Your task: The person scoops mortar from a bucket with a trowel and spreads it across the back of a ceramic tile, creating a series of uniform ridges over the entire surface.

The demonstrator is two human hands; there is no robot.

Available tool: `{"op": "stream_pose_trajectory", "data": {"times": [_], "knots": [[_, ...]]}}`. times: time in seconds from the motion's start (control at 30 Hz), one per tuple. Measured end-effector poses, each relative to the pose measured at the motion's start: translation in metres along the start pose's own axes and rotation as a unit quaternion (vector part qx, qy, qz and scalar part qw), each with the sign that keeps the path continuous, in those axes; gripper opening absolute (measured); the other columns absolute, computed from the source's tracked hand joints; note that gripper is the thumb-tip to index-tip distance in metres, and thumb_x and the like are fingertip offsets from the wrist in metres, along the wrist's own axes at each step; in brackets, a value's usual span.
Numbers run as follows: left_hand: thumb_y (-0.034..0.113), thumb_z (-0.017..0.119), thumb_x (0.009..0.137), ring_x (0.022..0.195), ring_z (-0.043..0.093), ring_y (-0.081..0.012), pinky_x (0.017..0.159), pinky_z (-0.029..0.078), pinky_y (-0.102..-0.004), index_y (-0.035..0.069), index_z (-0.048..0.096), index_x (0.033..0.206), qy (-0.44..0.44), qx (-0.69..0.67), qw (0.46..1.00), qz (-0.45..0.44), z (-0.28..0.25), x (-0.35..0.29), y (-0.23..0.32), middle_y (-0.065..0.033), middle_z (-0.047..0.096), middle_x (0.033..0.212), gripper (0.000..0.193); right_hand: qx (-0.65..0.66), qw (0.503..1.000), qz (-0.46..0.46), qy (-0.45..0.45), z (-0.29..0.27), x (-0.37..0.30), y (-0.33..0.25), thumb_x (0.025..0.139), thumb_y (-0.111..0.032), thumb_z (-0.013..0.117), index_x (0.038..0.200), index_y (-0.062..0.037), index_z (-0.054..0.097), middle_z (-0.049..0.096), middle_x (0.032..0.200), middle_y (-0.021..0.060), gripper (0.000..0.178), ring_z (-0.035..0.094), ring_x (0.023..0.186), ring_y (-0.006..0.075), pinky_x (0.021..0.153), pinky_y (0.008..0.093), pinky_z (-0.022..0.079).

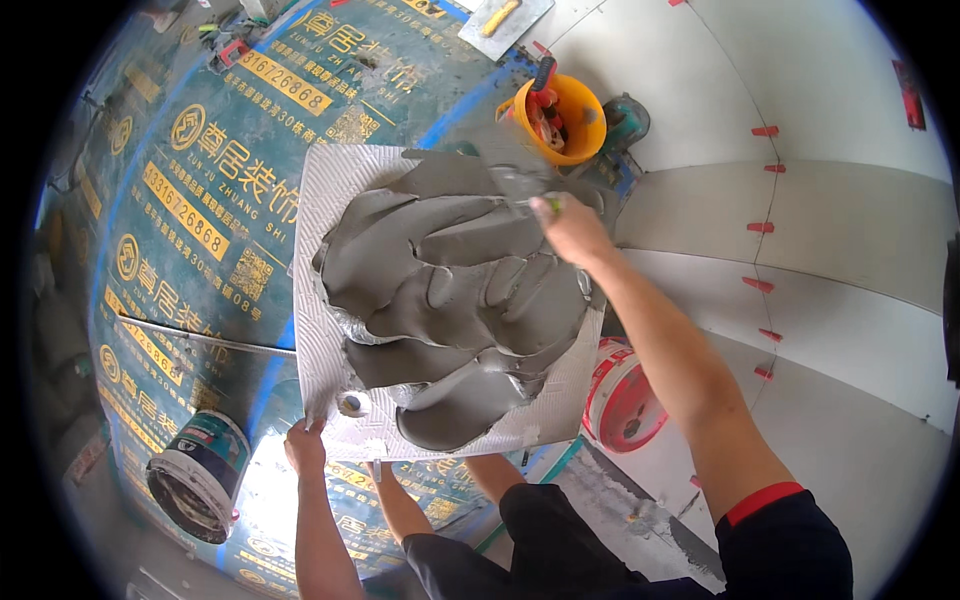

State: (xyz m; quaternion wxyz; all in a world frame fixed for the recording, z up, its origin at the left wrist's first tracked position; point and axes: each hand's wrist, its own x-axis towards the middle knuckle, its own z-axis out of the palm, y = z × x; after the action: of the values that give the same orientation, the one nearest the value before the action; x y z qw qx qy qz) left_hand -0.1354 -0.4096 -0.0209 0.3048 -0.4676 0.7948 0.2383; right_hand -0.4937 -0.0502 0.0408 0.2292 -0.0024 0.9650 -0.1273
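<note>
A large square tile [340, 165] lies with its pale, ridged back facing up in front of me. Thick grey mortar [385, 250] covers most of it in uneven, overlapping strokes. Near the tile's lower left corner is a round hole [353, 403]. My left hand [305, 446] grips the edge by that corner, its fingers closed. At the far right of the mortar, my right hand [574, 230] is closed round the handle of a trowel [518, 182], whose blade is smeared by motion. What supports the tile is hidden beneath it.
Beyond the tile stands a yellow bucket [592, 118] of tools. A red-and-white bucket [604, 405] is at right, a dark bucket [200, 470] at lower left. A flat trowel [508, 25] lies far off. Red wedges [762, 227] sit in the wall joints. Printed green sheeting [200, 190] covers the floor.
</note>
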Motion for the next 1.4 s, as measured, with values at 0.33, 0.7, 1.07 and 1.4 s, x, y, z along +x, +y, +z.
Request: {"op": "stream_pose_trajectory", "data": {"times": [0.33,0.7,1.07,1.4], "knots": [[0.030,0.069,0.075,0.092,0.061,-0.0374,0.080,0.046,-0.0426,0.001,0.064,0.104,0.032,-0.016,0.999,0.007,0.004,0.000,-0.008,-0.0229,0.063,0.097,0.041,0.084,0.995,0.006,-0.050,-0.039,-0.059,0.031,0.092,-0.048,0.041,0.092,-0.0022,0.053,0.056,0.071,0.0149,0.047,0.053,0.062,0.0282,0.057,0.0391,0.043],[0.030,0.069,0.074,0.097,0.060,-0.0352,0.083,0.045,-0.0412,0.002,0.064,0.107,0.012,-0.016,1.000,-0.021,0.004,0.002,-0.002,-0.0212,0.063,0.102,0.044,0.264,0.958,-0.012,-0.116,0.044,0.045,-0.127,0.092,-0.046,0.042,0.073,-0.0003,0.055,0.056,0.055,0.0128,0.051,0.059,0.051,0.0274,0.051,0.0376,0.045],[0.041,0.067,0.073,0.086,0.063,-0.0339,0.076,0.047,-0.0442,0.011,0.068,0.099,0.009,-0.025,1.000,-0.006,0.003,0.008,-0.018,-0.0179,0.066,0.088,0.040,0.297,0.852,0.082,-0.423,0.016,-0.082,-0.146,0.088,-0.058,0.045,0.087,-0.0037,0.053,0.045,0.058,0.0008,0.055,0.044,0.042,0.0090,0.039,0.0248,0.038],[0.047,0.066,0.073,0.092,0.063,-0.0300,0.080,0.047,-0.0403,0.019,0.065,0.109,-0.054,-0.024,0.998,-0.038,-0.005,0.010,-0.015,-0.0137,0.066,0.095,0.045,-0.310,0.874,-0.357,-0.114,0.007,-0.063,-0.143,0.088,-0.043,0.050,0.094,-0.0037,0.047,0.062,0.068,0.0158,0.040,0.063,0.061,0.0333,0.048,0.0429,0.050]]}}
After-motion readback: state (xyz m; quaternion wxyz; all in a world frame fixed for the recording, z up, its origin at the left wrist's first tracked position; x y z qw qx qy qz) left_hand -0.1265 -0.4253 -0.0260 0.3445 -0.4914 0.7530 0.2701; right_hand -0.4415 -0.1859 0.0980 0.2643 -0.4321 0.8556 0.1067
